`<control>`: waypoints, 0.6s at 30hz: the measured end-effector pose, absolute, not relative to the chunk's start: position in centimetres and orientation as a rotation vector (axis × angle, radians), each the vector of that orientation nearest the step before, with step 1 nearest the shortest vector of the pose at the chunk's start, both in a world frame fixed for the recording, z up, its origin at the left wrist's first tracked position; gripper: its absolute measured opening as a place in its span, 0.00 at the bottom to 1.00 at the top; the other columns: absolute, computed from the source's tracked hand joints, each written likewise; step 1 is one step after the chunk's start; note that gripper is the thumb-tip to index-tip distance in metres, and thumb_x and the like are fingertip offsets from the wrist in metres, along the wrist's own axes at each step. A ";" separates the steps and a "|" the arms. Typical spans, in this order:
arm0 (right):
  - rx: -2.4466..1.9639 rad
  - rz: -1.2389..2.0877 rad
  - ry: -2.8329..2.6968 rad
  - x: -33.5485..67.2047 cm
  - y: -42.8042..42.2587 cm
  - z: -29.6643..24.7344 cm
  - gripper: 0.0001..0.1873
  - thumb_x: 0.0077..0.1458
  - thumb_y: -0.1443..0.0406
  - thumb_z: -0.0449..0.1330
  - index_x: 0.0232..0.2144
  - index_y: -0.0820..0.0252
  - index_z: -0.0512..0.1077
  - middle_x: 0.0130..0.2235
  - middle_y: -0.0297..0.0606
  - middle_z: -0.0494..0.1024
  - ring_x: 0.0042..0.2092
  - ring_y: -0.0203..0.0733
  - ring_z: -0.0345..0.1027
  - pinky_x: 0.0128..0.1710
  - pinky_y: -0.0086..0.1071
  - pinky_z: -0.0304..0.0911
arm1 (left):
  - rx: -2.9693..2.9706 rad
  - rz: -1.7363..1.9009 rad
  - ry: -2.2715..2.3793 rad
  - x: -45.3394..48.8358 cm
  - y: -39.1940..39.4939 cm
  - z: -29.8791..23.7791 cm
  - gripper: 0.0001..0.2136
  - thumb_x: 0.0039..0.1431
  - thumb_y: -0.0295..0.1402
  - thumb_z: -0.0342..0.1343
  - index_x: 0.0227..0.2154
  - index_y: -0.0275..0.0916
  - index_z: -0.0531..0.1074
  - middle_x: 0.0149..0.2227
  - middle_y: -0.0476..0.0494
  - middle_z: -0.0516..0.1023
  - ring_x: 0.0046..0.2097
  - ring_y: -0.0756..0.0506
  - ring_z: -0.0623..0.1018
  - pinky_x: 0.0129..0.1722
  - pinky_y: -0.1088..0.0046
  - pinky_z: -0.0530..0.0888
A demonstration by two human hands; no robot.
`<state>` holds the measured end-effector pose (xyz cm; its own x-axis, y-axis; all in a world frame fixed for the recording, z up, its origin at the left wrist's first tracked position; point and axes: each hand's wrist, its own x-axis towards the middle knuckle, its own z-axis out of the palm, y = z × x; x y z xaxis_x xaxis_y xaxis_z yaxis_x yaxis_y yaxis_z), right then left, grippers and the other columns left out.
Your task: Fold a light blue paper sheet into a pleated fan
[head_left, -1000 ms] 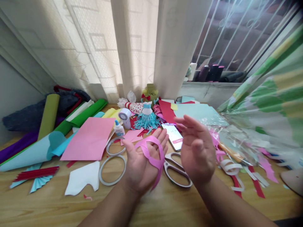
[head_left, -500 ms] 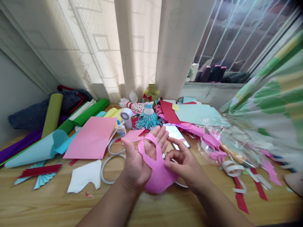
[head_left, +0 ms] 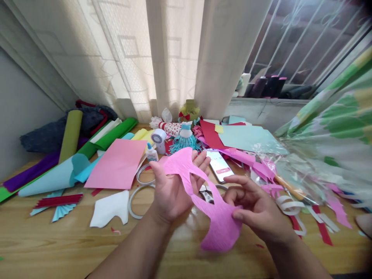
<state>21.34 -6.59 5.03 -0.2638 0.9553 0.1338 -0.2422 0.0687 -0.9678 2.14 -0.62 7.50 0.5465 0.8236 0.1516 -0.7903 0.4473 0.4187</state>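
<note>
Pink crepe (head_left: 219,226), over left hand (head_left: 170,190), in right hand (head_left: 258,205)

Specimen: one pink crepe paper cut-out (head_left: 218,226), irregular in outline, finely creased across its surface, edges uneven as if hand-cut. Upper part spreads over the fingers of the open left hand (head_left: 171,193); a narrow strip runs diagonally down from it and widens into a broad rounded lobe at the lower end. One elongated opening passes through the sheet, with a left-hand finger visible through it. The lobe's edge sits between the thumb and fingers of the right hand (head_left: 258,205). Sheet held up, loosely curved, not lying flat.
</note>
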 end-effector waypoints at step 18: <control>-1.013 -0.089 -2.239 15.6 -3.9 10.6 0.36 0.59 0.49 0.48 0.65 0.54 0.45 0.65 0.41 0.52 0.66 0.55 0.39 0.63 0.52 0.38 | 0.376 1.047 0.081 2.7 -1.5 7.7 0.42 0.52 0.65 0.30 0.62 0.41 0.53 0.63 0.42 0.58 0.66 0.38 0.48 0.63 0.58 0.49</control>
<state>15.62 -3.86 10.58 -0.4745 0.6430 0.6011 0.6888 0.6964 -0.2012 2.73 -1.51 7.74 0.5034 0.8568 0.1118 -0.8292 0.4427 0.3412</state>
